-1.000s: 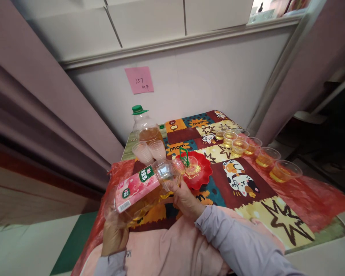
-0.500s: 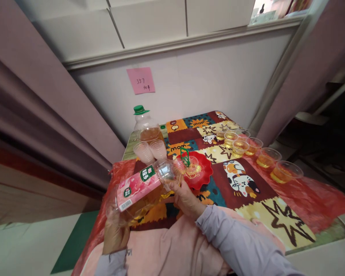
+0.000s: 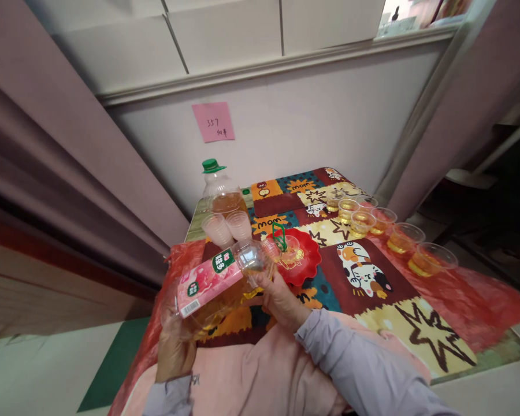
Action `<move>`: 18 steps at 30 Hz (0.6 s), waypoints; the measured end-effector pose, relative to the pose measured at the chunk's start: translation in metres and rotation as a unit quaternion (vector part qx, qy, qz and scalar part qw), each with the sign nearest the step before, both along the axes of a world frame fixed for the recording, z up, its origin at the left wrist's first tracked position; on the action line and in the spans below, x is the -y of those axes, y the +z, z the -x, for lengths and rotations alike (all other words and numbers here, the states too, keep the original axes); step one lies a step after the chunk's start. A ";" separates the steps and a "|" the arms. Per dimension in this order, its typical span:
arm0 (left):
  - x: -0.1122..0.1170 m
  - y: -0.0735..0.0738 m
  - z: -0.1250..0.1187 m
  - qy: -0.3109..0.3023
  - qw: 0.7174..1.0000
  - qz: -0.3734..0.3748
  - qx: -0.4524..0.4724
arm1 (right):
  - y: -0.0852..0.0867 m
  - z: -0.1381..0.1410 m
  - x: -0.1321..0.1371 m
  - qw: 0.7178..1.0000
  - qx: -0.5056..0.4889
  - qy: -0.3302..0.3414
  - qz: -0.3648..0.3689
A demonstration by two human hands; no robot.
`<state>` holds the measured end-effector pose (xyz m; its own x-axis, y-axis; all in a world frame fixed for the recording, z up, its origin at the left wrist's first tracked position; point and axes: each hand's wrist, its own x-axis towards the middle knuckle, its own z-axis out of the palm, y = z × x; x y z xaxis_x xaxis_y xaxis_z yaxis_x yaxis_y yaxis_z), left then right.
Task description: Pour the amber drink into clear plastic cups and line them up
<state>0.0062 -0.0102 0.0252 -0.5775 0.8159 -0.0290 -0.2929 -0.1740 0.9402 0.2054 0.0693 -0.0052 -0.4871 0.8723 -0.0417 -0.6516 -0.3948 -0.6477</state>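
A large clear juice bottle (image 3: 214,280) with a pink label lies tilted across my two hands, its neck up to the right and amber liquid along its lower side. My left hand (image 3: 173,349) grips the base end. My right hand (image 3: 281,300) is closed around the bottle near its neck. The bottle's mouth is over the near-left edge of a red scalloped tray (image 3: 309,263). On that tray stands a clear plastic cup (image 3: 272,249) beside a green ring-shaped strip (image 3: 279,237). Whether liquid is flowing cannot be made out.
Behind the bottle stand two stacks of clear cups (image 3: 238,225) and a second juice bottle (image 3: 225,199) with a green cap. Several cups of amber drink (image 3: 401,240) line the right side. A patterned mat (image 3: 359,271) and red plastic film (image 3: 472,300) cover the table.
Almost nothing differs. My hands and the tilted bottle keep nearly the same position, and the view has shifted very slightly.
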 end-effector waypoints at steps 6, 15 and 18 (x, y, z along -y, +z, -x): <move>-0.002 -0.003 0.002 0.009 1.000 -0.025 0.005 | 0.001 0.000 0.000 1.000 0.006 -0.009 0.009; 0.000 -0.003 0.001 -0.012 0.999 -0.025 -0.020 | -0.002 0.000 -0.001 1.000 0.002 -0.005 0.007; 0.001 -0.005 0.003 -0.012 0.999 -0.023 -0.021 | -0.001 0.000 0.000 1.000 0.001 -0.005 0.006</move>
<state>0.0031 -0.0117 0.0202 -0.5580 0.8292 0.0320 -0.2586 -0.2104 0.9428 0.2052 0.0698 -0.0058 -0.4775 0.8771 -0.0530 -0.6540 -0.3950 -0.6452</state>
